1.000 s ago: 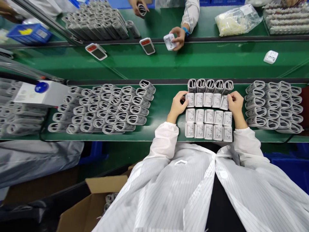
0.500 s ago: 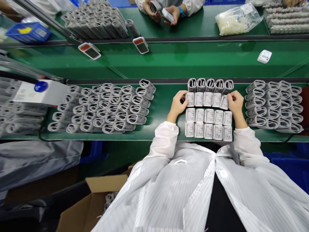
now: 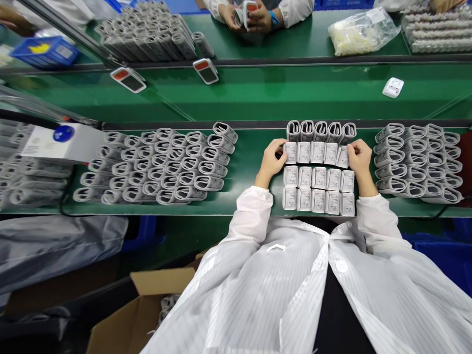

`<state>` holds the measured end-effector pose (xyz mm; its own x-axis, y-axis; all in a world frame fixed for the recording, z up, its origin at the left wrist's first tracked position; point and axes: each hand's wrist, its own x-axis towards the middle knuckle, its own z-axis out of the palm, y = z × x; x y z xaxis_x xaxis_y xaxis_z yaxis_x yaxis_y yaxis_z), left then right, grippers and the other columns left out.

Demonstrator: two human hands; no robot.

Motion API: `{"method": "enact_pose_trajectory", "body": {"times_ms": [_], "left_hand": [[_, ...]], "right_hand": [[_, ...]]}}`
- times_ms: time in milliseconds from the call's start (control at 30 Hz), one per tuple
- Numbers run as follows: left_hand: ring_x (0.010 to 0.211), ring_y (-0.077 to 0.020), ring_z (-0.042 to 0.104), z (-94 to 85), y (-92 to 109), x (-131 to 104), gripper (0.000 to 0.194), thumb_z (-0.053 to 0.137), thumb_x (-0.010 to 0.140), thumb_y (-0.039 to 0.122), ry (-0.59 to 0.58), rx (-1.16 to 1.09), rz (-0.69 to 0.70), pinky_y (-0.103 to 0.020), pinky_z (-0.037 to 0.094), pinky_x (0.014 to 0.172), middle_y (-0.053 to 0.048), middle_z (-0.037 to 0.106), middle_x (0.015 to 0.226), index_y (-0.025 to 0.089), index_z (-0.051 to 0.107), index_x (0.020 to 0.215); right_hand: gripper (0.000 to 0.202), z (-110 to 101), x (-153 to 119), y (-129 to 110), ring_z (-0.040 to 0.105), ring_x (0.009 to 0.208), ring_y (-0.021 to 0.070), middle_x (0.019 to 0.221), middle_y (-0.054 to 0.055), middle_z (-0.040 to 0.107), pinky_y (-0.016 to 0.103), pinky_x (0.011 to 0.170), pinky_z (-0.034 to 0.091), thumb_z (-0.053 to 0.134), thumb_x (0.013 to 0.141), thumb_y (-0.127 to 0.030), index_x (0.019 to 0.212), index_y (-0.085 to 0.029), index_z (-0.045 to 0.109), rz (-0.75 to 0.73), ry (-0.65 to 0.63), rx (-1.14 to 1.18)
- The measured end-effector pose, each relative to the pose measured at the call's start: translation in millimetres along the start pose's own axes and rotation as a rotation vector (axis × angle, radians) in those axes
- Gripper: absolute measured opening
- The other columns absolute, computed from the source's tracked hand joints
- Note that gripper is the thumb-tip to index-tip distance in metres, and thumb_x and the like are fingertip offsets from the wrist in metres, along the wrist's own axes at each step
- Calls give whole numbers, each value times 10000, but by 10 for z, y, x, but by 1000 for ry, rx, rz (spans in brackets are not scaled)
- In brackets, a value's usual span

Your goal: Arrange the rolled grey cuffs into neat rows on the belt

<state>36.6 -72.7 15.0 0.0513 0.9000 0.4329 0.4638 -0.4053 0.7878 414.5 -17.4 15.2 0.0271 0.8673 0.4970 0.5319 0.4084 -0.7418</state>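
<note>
My left hand (image 3: 273, 158) grips the left end of a row of white devices (image 3: 317, 152), and my right hand (image 3: 359, 156) grips its right end. The rightmost device in that row leans slightly. Two more rows of white devices (image 3: 319, 189) lie nearer to me. Just behind the held row stand several rolled grey cuffs (image 3: 321, 131). Stacks of rolled grey cuffs (image 3: 162, 164) are on the left of the green bench (image 3: 250, 142), and another group of cuffs (image 3: 416, 160) is at the right.
Across the green belt (image 3: 265, 93), a person's hands (image 3: 254, 18) hold a device and a cuff. Devices with screens (image 3: 206, 71) and a white device (image 3: 393, 87) sit on the belt. A white box (image 3: 62, 142) is at left, an open carton (image 3: 121, 314) below.
The devices on the belt have shifted left. Across the belt, the other person's hands have brought the device and cuff together. My hands have stayed in place.
</note>
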Motion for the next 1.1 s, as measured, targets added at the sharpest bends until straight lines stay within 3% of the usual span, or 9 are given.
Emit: {"method": "enact_pose_trajectory", "body": {"times_ms": [667, 1100], "left_hand": [[1025, -228, 750, 6, -41, -2, 396, 597, 1014, 356, -2, -2, -15, -379, 650, 875, -147, 765, 1363, 203, 726, 1356], [1084, -253, 748, 1, -28, 1, 377, 562, 1050, 371, -1, 13, -24, -400, 650, 895, -150, 760, 1371, 214, 730, 1349]], "right_hand": [[497, -16, 3, -52, 516, 663, 197, 728, 19, 579, 372, 626, 397, 664, 1008, -634, 707, -254, 552, -13, 21, 8], [512, -14, 4, -63, 510, 665, 199, 724, 21, 572, 369, 631, 398, 644, 1009, -663, 708, -261, 542, 5, 13, -8]]}}
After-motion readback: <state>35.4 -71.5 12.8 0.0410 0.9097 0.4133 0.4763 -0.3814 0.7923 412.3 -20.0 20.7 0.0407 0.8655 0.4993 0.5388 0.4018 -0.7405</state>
